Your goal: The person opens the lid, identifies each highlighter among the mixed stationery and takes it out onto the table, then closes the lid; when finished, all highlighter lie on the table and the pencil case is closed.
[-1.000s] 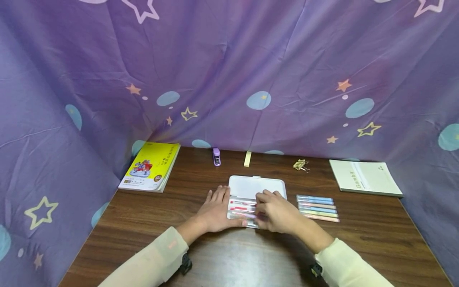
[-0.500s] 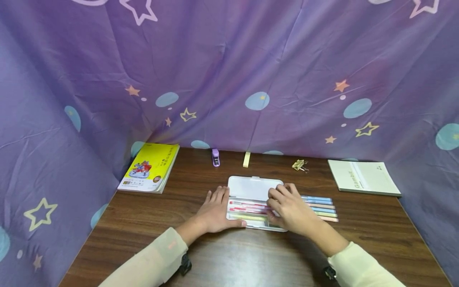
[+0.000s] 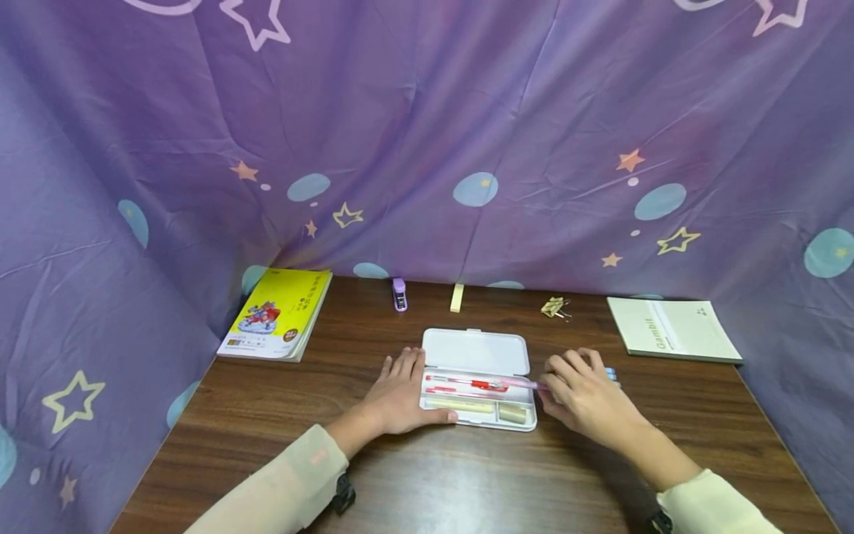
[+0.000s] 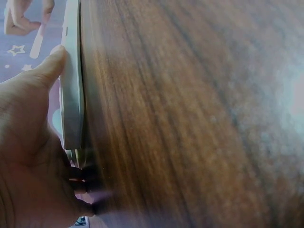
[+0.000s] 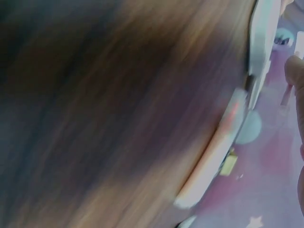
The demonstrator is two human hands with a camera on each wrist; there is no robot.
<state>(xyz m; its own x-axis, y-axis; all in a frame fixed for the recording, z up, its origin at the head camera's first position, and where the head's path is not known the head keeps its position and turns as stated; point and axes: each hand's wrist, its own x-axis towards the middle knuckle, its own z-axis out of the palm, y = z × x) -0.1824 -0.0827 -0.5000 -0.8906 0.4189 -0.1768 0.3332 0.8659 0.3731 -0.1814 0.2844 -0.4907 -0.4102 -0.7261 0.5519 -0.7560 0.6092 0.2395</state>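
A white pencil case (image 3: 475, 350) lies with its lid laid back on the table. Against its left side rests my left hand (image 3: 400, 399), fingers straight and spread, thumb on the front edge. Inside the case are red pens (image 3: 489, 386), a long pale yellow strip (image 3: 463, 405) and a small beige block (image 3: 512, 413). My right hand (image 3: 587, 393) pinches a pinkish pen (image 3: 525, 383), whose other end reaches over the case's right side. Behind that hand, blue pen ends (image 3: 610, 373) show from a mostly hidden row. A peach pen (image 5: 211, 154) appears blurred in the right wrist view.
A yellow book (image 3: 276, 311) lies at the back left, a pale green notebook (image 3: 674, 330) at the back right. Between them along the back are a purple stapler (image 3: 399, 295), a pale yellow stick (image 3: 457, 298) and gold binder clips (image 3: 554, 307). A curtain hangs behind.
My right hand has moved right, out of the case and over to the row of pens, with the pinkish pen in its fingers. My left hand has stayed against the case.
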